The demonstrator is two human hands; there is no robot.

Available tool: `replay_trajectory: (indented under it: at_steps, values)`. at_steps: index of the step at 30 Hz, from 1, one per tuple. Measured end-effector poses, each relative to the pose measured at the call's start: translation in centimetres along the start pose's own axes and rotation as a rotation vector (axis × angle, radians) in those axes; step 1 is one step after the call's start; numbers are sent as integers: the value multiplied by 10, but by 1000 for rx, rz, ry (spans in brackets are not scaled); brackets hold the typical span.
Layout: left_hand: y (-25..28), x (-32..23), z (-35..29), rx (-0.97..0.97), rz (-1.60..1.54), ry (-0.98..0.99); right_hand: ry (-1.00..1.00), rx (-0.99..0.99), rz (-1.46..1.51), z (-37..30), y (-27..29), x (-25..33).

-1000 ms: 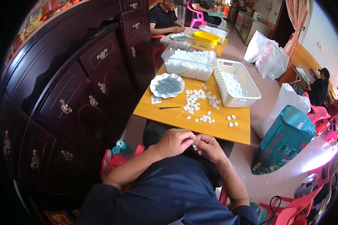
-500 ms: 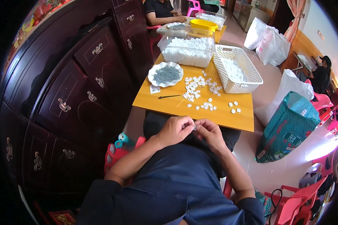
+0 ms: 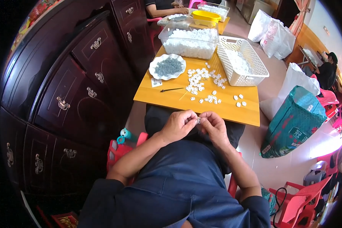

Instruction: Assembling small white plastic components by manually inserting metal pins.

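My left hand point(image 3: 180, 124) and my right hand point(image 3: 214, 128) meet over my lap, just off the table's near edge. Fingertips of both pinch a small white plastic piece point(image 3: 198, 120); its details are mostly hidden. Beyond them, many similar white pieces point(image 3: 195, 83) with dark holes lie scattered on the yellow wooden table point(image 3: 159, 99). Three or so sit apart at the right point(image 3: 238, 104). A scalloped white plate point(image 3: 152, 72) holds a heap of small grey parts point(image 3: 168, 67). Near it lies a thin black stick-like tool point(image 3: 171, 90).
A clear bin point(image 3: 169, 47) of white pieces and a white perforated basket point(image 3: 250, 80) stand at the table's far side. Further off are a yellow tub point(image 3: 205, 16) and a person's arm point(image 3: 167, 12). Dark cabinets point(image 3: 72, 87) line the left; a teal bag point(image 3: 292, 121) stands right.
My view has tilted slightly, so the table sits higher in the picture. Both hands remain together, and more of the white piece shows between the fingertips.
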State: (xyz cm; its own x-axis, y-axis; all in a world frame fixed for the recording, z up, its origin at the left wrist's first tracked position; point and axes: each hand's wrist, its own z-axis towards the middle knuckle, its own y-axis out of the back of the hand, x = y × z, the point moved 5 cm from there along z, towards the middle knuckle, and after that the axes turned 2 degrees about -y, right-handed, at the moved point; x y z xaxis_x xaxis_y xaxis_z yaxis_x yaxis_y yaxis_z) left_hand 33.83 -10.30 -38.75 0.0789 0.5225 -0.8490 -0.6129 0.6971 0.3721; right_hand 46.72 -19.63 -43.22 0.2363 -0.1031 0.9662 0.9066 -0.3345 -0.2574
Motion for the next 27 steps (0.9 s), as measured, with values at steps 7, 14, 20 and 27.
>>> replay_trajectory:
  at_steps: [7, 14, 20, 27]
  values:
    - [1, 3, 3, -13, -45, 58, -21, -21, 0, 1, 0, 4]
    - [4, 2, 4, -19, -89, 121, -29, 0, 39, 0, 0, 5]
    - [2, 1, 3, -10, -81, 80, -22, 8, 45, -1, 0, 2]
    - [0, 0, 2, -13, -48, 56, -12, -5, 11, -1, 1, 2]
